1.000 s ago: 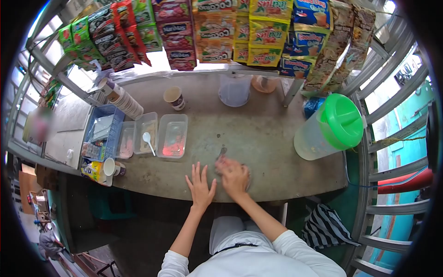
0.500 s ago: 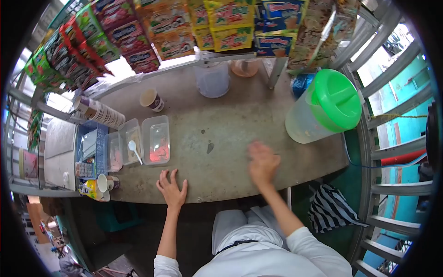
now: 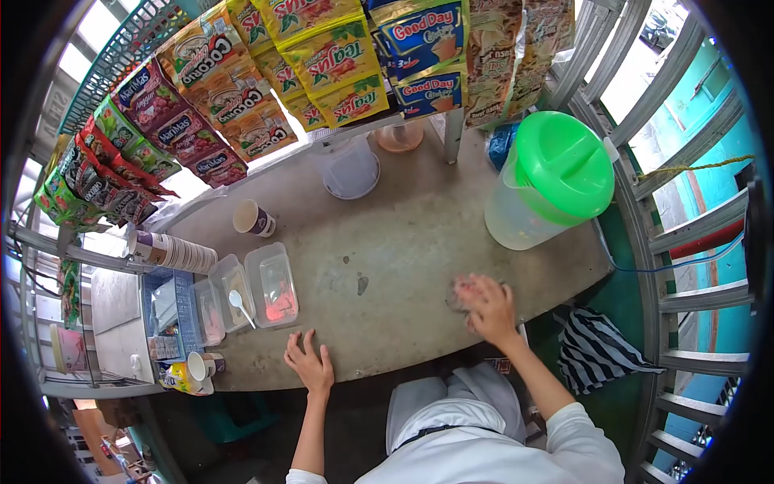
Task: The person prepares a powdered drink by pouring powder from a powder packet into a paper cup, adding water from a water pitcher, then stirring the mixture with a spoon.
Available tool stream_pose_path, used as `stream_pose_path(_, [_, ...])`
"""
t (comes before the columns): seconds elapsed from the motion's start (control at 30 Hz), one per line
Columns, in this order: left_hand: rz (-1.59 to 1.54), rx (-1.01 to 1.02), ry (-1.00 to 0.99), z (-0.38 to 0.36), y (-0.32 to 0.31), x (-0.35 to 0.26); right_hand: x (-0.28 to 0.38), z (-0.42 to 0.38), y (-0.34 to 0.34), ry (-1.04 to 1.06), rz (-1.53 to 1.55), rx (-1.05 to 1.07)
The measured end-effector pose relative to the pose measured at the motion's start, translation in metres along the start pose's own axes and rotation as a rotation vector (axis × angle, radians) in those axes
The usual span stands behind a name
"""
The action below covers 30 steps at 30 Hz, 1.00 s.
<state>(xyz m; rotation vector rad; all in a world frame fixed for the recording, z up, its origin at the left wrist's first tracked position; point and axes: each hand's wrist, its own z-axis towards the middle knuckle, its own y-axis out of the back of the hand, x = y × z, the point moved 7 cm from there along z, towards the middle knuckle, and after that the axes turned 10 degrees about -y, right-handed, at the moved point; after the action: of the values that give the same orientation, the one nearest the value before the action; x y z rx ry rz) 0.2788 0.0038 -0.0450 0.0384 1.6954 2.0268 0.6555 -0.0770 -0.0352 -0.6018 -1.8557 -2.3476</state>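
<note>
My left hand (image 3: 310, 363) rests on the front edge of the table (image 3: 387, 323), fingers spread and holding nothing. Further right, my right hand (image 3: 490, 310) is low over the tabletop with its fingers curled down. Something small, greyish-pink and blurred shows at its fingertips; what it is I cannot make out. Nearest to my left hand is a clear plastic tub (image 3: 272, 274) with pink pieces in it. Beside that tub, a white spoon (image 3: 240, 308) lies in another clear tub (image 3: 230, 278). A clear jug with a green lid (image 3: 564, 165) stands beyond my right hand.
Stacked paper cups (image 3: 181, 252), a single paper cup (image 3: 254, 218) and a blue basket (image 3: 168, 302) are on the left. A whitish bucket (image 3: 351, 171) stands at the back, under hanging drink sachets (image 3: 334, 60). A striped bag (image 3: 601, 351) hangs below the right edge.
My right hand has shifted slightly right and nearer the table's front edge, and looks less blurred. My left hand stays at the edge. The whole view has tilted a little upward.
</note>
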Motion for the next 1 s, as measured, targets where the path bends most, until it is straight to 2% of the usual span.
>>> stream_pose_path(0.07, [-0.006, 0.003, 0.017, 0.001, 0.001, 0.0, -0.013, 0.021, 0.004, -0.088, 0.085, -0.008])
stream_pose_path(0.17, [-0.054, -0.035, 0.022, -0.002, 0.002, 0.004, 0.001, 0.054, -0.011, -0.14, 0.018, -0.133])
stream_pose_path(0.33, [-0.067, -0.054, 0.032, -0.004, 0.002, 0.007, 0.048, 0.109, -0.048, -0.098, 0.056, -0.182])
stream_pose_path(0.47, [-0.069, -0.074, 0.041, -0.006, 0.002, 0.008, 0.1, 0.115, -0.073, 0.017, 0.19, -0.07])
stream_pose_path(0.57, [-0.055, -0.075, 0.063, -0.004, 0.005, 0.004, 0.133, 0.074, -0.076, 0.252, 0.239, -0.008])
stream_pose_path(0.63, [-0.055, -0.075, 0.063, -0.004, 0.005, 0.005, 0.145, 0.037, -0.063, 0.352, 0.271, 0.139])
stream_pose_path(0.73, [-0.051, -0.082, 0.073, -0.005, 0.005, 0.006, 0.146, -0.002, -0.049, 0.466, 0.28, 0.205])
stream_pose_path(0.83, [-0.065, -0.119, 0.083, -0.005, 0.006, 0.006, 0.15, 0.023, -0.054, 0.413, 0.271, 0.23])
stream_pose_path(1.0, [-0.123, -0.256, 0.139, -0.012, 0.007, 0.015, 0.201, 0.094, -0.086, 0.401, 0.211, 0.053])
